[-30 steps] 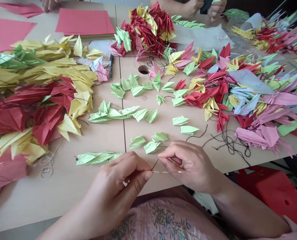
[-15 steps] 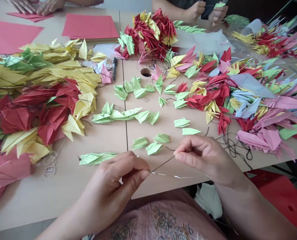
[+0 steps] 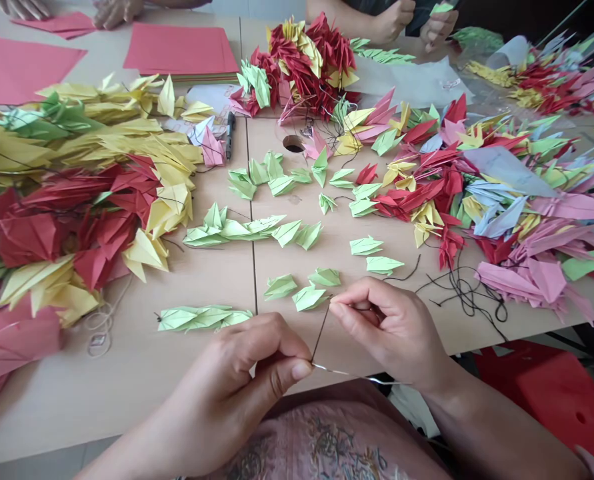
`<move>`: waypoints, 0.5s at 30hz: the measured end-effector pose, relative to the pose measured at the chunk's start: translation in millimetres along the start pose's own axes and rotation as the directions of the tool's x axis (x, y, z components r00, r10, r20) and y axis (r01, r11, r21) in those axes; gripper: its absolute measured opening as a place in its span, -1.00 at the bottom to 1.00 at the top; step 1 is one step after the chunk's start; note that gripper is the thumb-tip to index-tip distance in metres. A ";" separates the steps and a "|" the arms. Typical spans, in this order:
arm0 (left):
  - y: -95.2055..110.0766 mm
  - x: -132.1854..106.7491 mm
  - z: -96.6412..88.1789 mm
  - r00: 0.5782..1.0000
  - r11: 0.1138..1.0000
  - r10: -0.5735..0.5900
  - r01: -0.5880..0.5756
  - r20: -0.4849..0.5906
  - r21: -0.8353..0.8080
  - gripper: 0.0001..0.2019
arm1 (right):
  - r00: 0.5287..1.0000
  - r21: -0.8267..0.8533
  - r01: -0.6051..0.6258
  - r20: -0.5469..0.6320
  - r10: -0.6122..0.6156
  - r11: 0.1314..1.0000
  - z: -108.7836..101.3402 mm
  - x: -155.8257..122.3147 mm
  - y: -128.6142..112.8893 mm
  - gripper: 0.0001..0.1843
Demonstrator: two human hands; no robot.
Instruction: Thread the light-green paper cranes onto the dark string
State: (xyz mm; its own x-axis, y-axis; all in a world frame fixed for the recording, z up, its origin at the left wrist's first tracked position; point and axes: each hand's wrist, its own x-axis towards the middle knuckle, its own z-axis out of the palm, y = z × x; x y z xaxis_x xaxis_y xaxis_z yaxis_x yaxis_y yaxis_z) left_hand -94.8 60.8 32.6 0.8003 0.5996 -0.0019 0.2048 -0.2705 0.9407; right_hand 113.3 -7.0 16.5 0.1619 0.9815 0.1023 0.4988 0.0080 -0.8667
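Observation:
My left hand pinches one end of a long, thin, slightly bent silvery needle between thumb and forefinger, near the table's front edge. From that pinch a short black thread runs taut up to my right hand, whose thumb and fingertips are closed on it. The needle's free end reaches right, below my right hand. A string of green folded paper cranes lies beyond my left hand. Loose green paper cranes rest just beyond both hands.
Heaps of red and yellow cranes lie left; a multicoloured heap lies right, with tangled black thread. Red paper sheets, a pen and a table hole are farther back. Other people's hands work across the table.
My right hand has moved left, towards my left hand, so the thread now stands steeper. My left hand has shifted slightly right and down, still pinching the needle.

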 end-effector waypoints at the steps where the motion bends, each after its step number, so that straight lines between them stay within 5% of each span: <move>1: -0.1 -0.6 0.2 1.000 1.000 0.007 -0.007 -0.002 0.007 -0.82 | 1.000 -0.026 0.025 -0.007 -0.025 0.999 0.8 1.1 0.3 -0.89; 5: -1.4 -2.5 2.1 0.994 0.997 0.029 -0.021 -0.106 0.075 -0.83 | 0.987 -0.128 0.154 0.074 -0.145 0.980 6.3 -1.4 1.2 -0.87; 10: -4.8 -0.9 2.5 0.952 0.953 0.088 0.005 -0.293 0.301 -0.82 | 0.909 -0.206 0.397 0.225 -0.351 0.895 -2.5 -17.2 -10.5 -0.84; 15: -4.2 -1.3 -1.7 0.987 0.960 0.131 -0.104 -0.089 0.260 -0.83 | 0.961 -0.222 0.274 0.103 -0.257 0.936 -23.8 -12.3 -16.2 -0.88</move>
State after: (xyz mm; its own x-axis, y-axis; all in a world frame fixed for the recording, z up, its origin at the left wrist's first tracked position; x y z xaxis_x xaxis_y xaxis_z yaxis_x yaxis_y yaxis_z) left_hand -97.7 62.4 29.2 0.7672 0.6233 0.1515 0.2601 -0.5182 0.8148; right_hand 123.5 -23.7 40.9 -0.0603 0.9606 0.2713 0.6998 0.2345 -0.6747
